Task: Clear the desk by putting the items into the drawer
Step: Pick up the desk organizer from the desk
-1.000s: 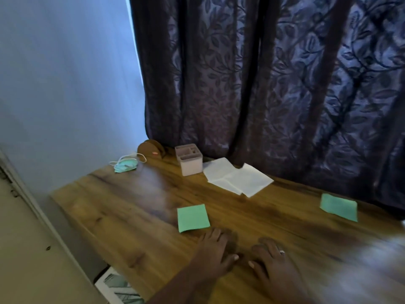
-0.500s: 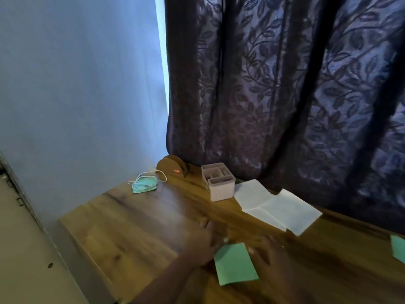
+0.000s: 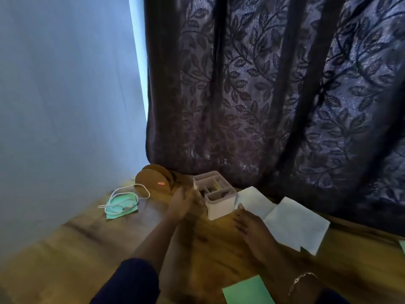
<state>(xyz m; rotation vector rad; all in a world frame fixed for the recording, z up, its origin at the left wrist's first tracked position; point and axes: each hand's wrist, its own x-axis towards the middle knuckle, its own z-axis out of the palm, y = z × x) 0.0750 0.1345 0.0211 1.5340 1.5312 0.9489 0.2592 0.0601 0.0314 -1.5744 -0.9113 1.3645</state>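
A green note (image 3: 247, 290) lies on the tabletop (image 3: 76, 249), nearest of all, behind the right hand (image 3: 247, 224). That hand lies flat with straight fingers, holding nothing, just right of the white organiser box (image 3: 219, 197). The left hand (image 3: 184, 205) is at the box's left side, too blurred to tell its grip. Flanking it suggests a two-handed lift. White papers (image 3: 293, 224) lie beyond the right hand, a face mask (image 3: 121, 205) left of the left. No drawer shows.

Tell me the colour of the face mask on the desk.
The mask is light green with white ear loops, seen best in the head view.
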